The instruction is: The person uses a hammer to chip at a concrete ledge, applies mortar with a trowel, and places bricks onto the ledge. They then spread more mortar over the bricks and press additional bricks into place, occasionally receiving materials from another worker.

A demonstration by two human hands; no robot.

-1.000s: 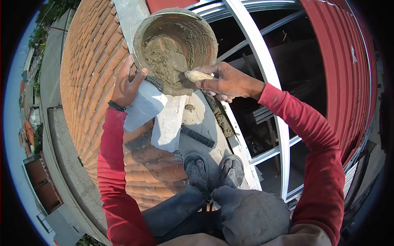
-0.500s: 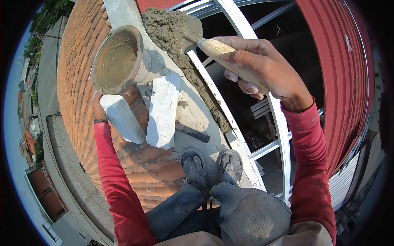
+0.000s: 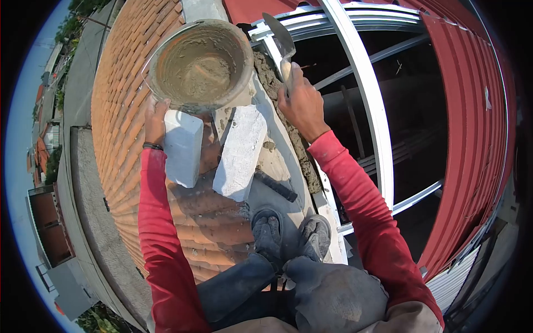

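My right hand (image 3: pixel 302 105) is closed around the wooden handle of a trowel (image 3: pixel 281 36), its metal blade pointing up over the roof opening. Beside it runs a strip of wet mortar (image 3: pixel 297 141) along the ledge. My left hand (image 3: pixel 156 119) grips the near-left rim of a mortar bucket (image 3: pixel 240 83); its fingertips are partly hidden. Wet mortar (image 3: pixel 205 77) coats the inside of the bucket and lies at its bottom. Just right of my left hand is a white block (image 3: pixel 184 150), and a second white block (image 3: pixel 241 152) lies farther right.
A dark bar-shaped object (image 3: pixel 276 185) lies near my feet (image 3: pixel 268 230). Orange roof tiles (image 3: pixel 130 105) slope away on the left. White metal beams (image 3: pixel 366 94) cross a deep dark opening on the right, with red corrugated sheeting (image 3: pixel 466 127) beyond.
My right hand has moved left and the trowel blade has swung upward, off the mortar. The bucket appears farther right and tips toward me, with my left hand still at its rim.
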